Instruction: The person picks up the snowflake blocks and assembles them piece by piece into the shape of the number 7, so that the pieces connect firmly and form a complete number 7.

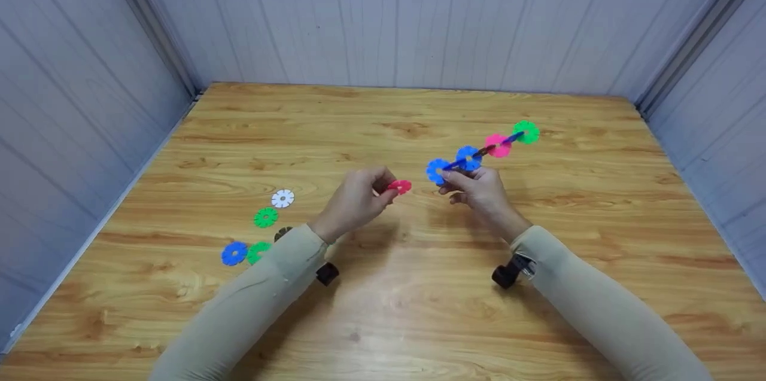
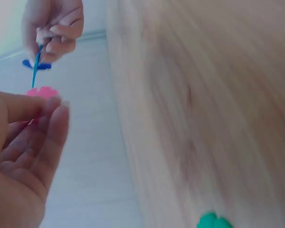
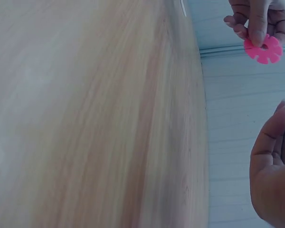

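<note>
Between thumb and fingers my left hand (image 1: 357,198) pinches a pink notched plastic disc (image 1: 402,186), which also shows in the right wrist view as a pink disc (image 3: 264,49). My right hand (image 1: 483,189) grips a chain of interlocked notched discs by its near end, at a blue disc (image 1: 437,171). From there the chain slants up and to the right through another blue disc (image 1: 469,158) and a pink disc (image 1: 498,146) to a green disc (image 1: 526,132), with edge-on discs between them. A small gap separates the left hand's disc from the chain.
Loose discs lie on the wooden table (image 1: 395,315) left of my left arm: a white disc (image 1: 283,198), a green disc (image 1: 266,217), a blue disc (image 1: 234,253), and a brown disc (image 1: 282,232) and second green disc (image 1: 257,251) partly behind the sleeve. Panelled walls (image 1: 383,22) enclose the table.
</note>
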The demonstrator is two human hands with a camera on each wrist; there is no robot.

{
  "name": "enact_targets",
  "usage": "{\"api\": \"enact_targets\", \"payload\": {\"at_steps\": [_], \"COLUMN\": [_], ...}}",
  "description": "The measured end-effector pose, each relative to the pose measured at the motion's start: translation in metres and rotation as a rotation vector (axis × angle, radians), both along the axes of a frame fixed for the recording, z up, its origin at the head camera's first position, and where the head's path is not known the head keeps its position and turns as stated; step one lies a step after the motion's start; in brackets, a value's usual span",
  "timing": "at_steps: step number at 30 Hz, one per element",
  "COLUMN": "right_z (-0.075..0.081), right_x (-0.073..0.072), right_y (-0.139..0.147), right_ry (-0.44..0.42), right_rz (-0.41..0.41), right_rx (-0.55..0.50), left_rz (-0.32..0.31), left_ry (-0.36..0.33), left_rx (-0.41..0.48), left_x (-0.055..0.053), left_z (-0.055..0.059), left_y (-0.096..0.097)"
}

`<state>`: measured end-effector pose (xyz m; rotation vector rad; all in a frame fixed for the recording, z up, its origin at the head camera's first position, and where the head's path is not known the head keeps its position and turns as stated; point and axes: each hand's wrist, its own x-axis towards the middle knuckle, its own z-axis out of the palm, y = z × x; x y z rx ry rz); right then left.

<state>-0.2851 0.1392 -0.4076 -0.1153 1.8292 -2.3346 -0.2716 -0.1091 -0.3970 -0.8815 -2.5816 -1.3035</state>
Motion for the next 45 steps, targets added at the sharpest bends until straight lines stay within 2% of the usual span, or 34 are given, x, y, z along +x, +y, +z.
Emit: {"api": "enact_targets", "payload": {"at_steps": [4, 7, 10, 17, 22, 26, 31, 35, 40, 45], "right_z": [0.0, -0.001, -0.001, 0.0, -0.003, -0.006, -0.004, -0.001, 0.001, -0.002], "right_x": [0.002, 0.003, 0.003, 0.006, 0.006, 0.006, 0.008, 0.01, 0.012, 0.013], "right_y": [-0.002, -0.002, -0.003, -0.004, -0.007, -0.007, -0.009, -0.012, -0.011, -0.018], "right_ry": [-0.016, -0.02, -0.021, -0.033, 0.004, 0.047, 0.043, 0.035, 0.011, 0.064], "right_rz": [0.055, 0.091, 0.127, 0.186, 0.237, 0.255, 0.263, 0.28, 0.239, 0.158], "right_rx": [-0.007, -0.013, -0.017, -0.017, 0.018, 0.036, -0.051, -0.126, -0.104, -0.014], "left_rz": [-0.031, -0.034, -0.03, -0.022, 0.01, 0.013, -0.014, -0.001, 0.019, 0.035], "left_ry": [0.129, 0.186, 0.212, 0.218, 0.296, 0.356, 0.366, 0.378, 0.347, 0.291], "left_rx": [0.04, 0.046, 0.031, 0.038, 0.053, 0.08, 0.149, 0.173, 0.148, 0.113], "left_x": [0.003, 0.005, 0.007, 0.011, 0.014, 0.015, 0.016, 0.016, 0.015, 0.015], "left_z": [-0.002, -0.002, -0.002, -0.003, -0.005, -0.007, -0.008, -0.008, -0.009, -0.009], "left_y": [0.008, 0.013, 0.016, 0.022, 0.024, 0.027, 0.031, 0.034, 0.038, 0.039]}}
